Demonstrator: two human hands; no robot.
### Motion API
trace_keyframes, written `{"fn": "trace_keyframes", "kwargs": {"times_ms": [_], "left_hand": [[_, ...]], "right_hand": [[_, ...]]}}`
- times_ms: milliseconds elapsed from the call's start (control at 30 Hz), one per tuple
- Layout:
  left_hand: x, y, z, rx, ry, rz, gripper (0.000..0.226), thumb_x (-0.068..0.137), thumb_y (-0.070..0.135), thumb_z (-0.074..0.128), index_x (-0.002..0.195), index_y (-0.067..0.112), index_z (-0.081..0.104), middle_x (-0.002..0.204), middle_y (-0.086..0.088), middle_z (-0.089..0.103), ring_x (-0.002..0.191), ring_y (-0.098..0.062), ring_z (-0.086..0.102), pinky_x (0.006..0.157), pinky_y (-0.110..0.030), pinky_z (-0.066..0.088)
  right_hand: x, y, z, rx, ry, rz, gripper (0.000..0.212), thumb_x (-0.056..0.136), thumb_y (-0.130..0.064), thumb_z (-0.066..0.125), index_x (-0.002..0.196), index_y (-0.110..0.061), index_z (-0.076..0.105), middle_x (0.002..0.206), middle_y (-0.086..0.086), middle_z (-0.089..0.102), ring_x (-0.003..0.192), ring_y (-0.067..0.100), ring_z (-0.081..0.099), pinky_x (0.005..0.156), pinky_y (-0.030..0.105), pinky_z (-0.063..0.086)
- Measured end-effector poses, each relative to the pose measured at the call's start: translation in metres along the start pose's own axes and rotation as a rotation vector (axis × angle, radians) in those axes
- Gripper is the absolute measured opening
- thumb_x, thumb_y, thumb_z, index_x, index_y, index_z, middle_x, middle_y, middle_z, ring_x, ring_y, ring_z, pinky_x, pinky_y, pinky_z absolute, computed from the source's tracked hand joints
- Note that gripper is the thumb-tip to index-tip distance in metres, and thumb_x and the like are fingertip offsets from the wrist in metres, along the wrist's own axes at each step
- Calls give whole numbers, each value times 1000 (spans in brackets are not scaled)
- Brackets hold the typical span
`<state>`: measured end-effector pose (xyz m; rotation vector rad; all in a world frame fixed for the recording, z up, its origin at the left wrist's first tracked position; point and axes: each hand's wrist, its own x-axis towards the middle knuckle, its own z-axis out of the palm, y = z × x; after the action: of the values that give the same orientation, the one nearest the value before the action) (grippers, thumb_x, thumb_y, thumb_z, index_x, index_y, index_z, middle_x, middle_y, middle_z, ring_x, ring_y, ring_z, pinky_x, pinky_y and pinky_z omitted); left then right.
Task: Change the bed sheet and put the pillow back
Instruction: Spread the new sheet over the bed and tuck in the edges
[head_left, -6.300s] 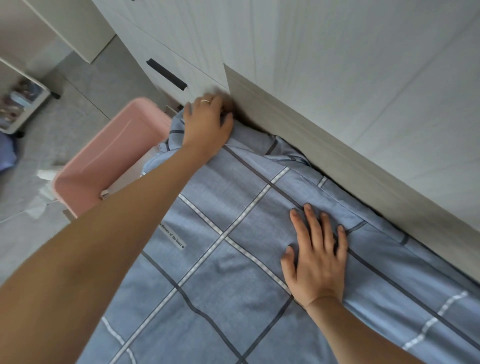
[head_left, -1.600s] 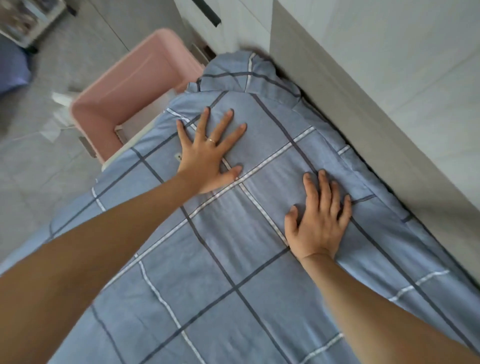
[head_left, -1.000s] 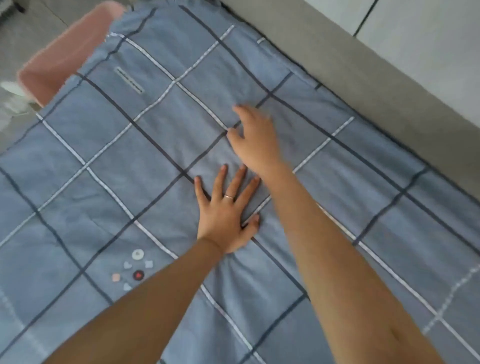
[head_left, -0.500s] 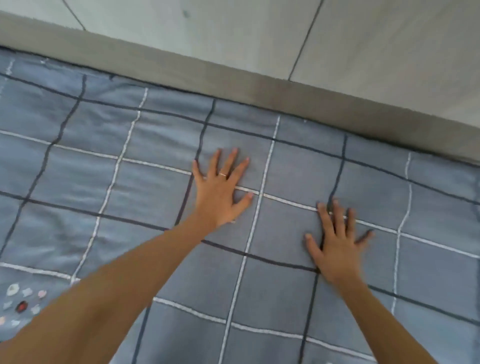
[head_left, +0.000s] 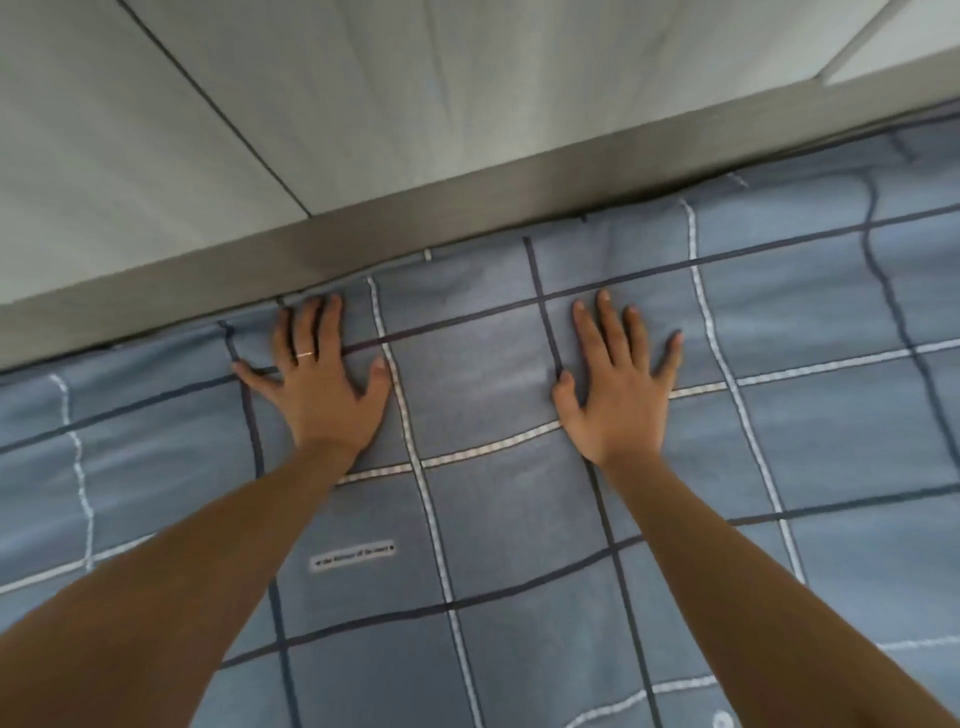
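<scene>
Left hand (head_left: 324, 387) and right hand (head_left: 618, 387) flat, fingers spread, pressing blue checked sheet (head_left: 493, 519) near bed frame (head_left: 415, 208), likely smoothing wrinkles.

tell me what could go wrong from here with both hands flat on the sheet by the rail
1. The left hand and right hand press flat on the blue checked sheet close to the grey rail. Pushing further could bunch fabric at that edge, where slight creases show.
2. The left hand's fingertips lie right at the seam with the rail, so they or the ring might catch there.
</scene>
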<state>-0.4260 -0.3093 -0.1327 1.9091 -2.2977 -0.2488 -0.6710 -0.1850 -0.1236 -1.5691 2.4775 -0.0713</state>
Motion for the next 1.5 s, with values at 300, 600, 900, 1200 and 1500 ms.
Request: {"fn": "trace_keyframes", "kwargs": {"times_ms": [300,600,900,1200,1500], "left_hand": [[-8,11,-16,34,-101,-57,71,83,51,29,148,22,26,152,-4,28,144,-27,14,102,-73,-5],[-252,133,-45,-122,-502,217,65,81,42,38,142,21,32,152,-11,33,140,-25,19,97,-79,13],[-452,214,-20,214,-1118,362,148,50,82,65,134,24,-42,143,-18,-45,135,-38,-35,97,-78,-3],[-654,416,27,308,-1231,882,160,42,69,80,131,29,-46,133,-21,-54,126,-38,-47,96,-75,-11],[-768,490,46,490,-1023,630,174,31,65,86,130,13,-47,139,-25,-46,133,-38,-38,105,-69,-7]], "right_hand": [[-5,1,-13,9,-120,20,70,86,-51,25,152,-30,15,160,-6,10,147,20,9,115,57,-5],[-154,0,-73,224,-146,169,59,86,-33,35,143,-17,40,151,5,38,140,24,33,115,49,7],[-559,217,-7,116,-543,1062,92,62,-82,-3,141,-39,-21,160,-8,-12,147,16,-8,109,69,1],[-679,385,12,199,-249,1333,91,79,-80,29,145,-41,-20,157,-12,-23,146,16,-15,105,71,-8],[-751,515,16,211,-157,1217,89,74,-85,18,145,-45,-19,156,-11,-26,145,21,-19,103,72,-13]]}}
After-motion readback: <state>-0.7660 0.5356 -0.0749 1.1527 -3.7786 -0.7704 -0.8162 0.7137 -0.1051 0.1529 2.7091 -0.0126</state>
